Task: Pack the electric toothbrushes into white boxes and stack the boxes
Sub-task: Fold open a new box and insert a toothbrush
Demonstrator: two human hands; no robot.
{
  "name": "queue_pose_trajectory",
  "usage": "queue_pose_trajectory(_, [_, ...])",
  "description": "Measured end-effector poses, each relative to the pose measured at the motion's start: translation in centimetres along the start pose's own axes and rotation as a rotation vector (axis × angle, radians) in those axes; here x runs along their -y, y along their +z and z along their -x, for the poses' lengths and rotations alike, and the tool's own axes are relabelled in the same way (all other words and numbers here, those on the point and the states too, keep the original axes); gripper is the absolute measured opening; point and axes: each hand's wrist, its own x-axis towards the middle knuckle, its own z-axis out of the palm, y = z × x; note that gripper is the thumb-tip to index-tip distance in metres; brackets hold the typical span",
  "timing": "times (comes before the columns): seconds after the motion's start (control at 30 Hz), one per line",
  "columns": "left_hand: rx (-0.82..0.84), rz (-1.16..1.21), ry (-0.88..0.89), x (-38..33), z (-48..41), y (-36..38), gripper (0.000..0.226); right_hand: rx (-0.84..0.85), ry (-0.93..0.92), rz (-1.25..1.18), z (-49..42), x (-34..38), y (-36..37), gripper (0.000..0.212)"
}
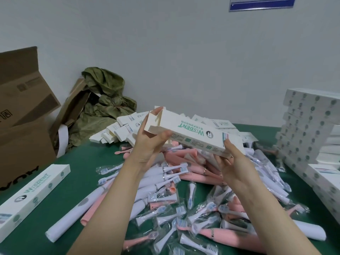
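Green work table (pixel 77 162) against a plain pale wall; packing station, seen from the head view.

Item in hand: one white box (pixel 193 137), long and flat, green lettering, held in the air above the middle of the table and tilted down to the right. Its far-left end is open, flaps (pixel 154 118) standing up. Whether a toothbrush is inside cannot be told.

Left hand (pixel 149 144): grips the open end, thumb on the near face, fingers curled round behind.

Right hand (pixel 231 162): holds the closed end, thumb on the side face, fingers curled beneath.

Directly below: heap of electric toothbrushes (pixel 184 173), white and pink handles mixed, with many brush heads in clear wrappers (pixel 191 196) scattered toward the near edge. All loose, unpacked.

Behind the heap: pile of empty boxes (pixel 117 131), ends open, lying at odd angles.

Right edge: stack of boxes (pixel 303 129), closed, several rows high, with lower rows in front.

Left edge: single closed box (pixel 35 194) lying flat, apart from the stack.

Far left: brown cartons (pixel 24 111), flaps open; crumpled green sacking (pixel 104 100) beside them in the corner.

Progress, as judged: a good number are packed and stacked, but the loose heap is large, so the greater part appears to remain. The held box has yet to be closed and stacked.
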Motion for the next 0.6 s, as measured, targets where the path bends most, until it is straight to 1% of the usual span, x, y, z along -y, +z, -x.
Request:
queue_pose_trajectory(0.07, [-0.013,-0.045,0.016,-0.6,0.7,0.6,0.067,0.017,0.02,-0.032,0.2,0.3,-0.1,0.012])
queue_pose_trajectory(0.1, [-0.031,-0.123,0.06,-1.0,1.0,1.0,0.063,0.023,0.041,-0.067,0.4,0.5,0.0,0.017])
queue_pose_trajectory(0.17, [-0.041,-0.389,0.242,-1.5,1.8,1.5,0.061,0.054,0.162,-0.178,0.7,0.8,0.4,0.038])
queue_pose_trajectory(0.23, [0.08,-0.607,0.407,-1.2,2.6,2.2,0.064,0.127,0.324,-0.263,1.2,1.0,1.3,0.059])
queue_pose_trajectory(0.27, [0.15,-0.686,0.442,-0.8,3.1,2.7,0.062,0.194,0.367,-0.235,1.3,1.0,1.7,0.066])
queue_pose_trajectory(0.3, [0.217,-0.793,0.494,0.0,3.4,3.1,0.058,0.273,0.365,-0.136,1.3,0.9,1.9,0.07])
queue_pose_trajectory(0.33, [0.286,-0.922,0.572,0.9,3.6,3.4,0.053,0.336,0.345,0.005,1.2,0.8,2.2,0.069])
queue_pose_trajectory(0.37, [0.362,-1.057,0.654,1.8,3.6,3.4,0.049,0.358,0.326,0.149,1.1,0.7,2.5,0.063])
queue_pose_trajectory(0.4, [0.423,-1.159,0.693,2.6,3.6,3.2,0.048,0.338,0.285,0.268,0.9,0.5,2.7,0.054])
queue_pose_trajectory(0.43, [0.453,-1.246,0.689,3.2,3.4,2.8,0.054,0.28,0.216,0.342,0.6,0.3,2.8,0.045])
queue_pose_trajectory(0.47, [0.448,-1.317,0.648,3.6,3.0,2.2,0.066,0.205,0.14,0.381,0.1,0.2,2.6,0.043])
queue_pose_trajectory(0.5, [0.409,-1.368,0.575,4.0,2.7,1.5,0.082,0.147,0.054,0.401,-0.4,0.2,2.2,0.045])
queue_pose_trajectory(0.53, [0.335,-1.38,0.461,4.3,2.4,0.7,0.096,0.11,-0.059,0.467,-0.5,0.2,2.0,0.048])
queue_pose_trajectory(0.57, [0.233,-1.316,0.327,4.4,2.0,0.2,0.101,0.107,-0.192,0.593,-0.5,0.3,1.7,0.051])
queue_pose_trajectory(0.6, [0.118,-1.178,0.183,4.4,1.6,-0.1,0.095,0.156,-0.314,0.735,-0.4,0.2,1.4,0.053])
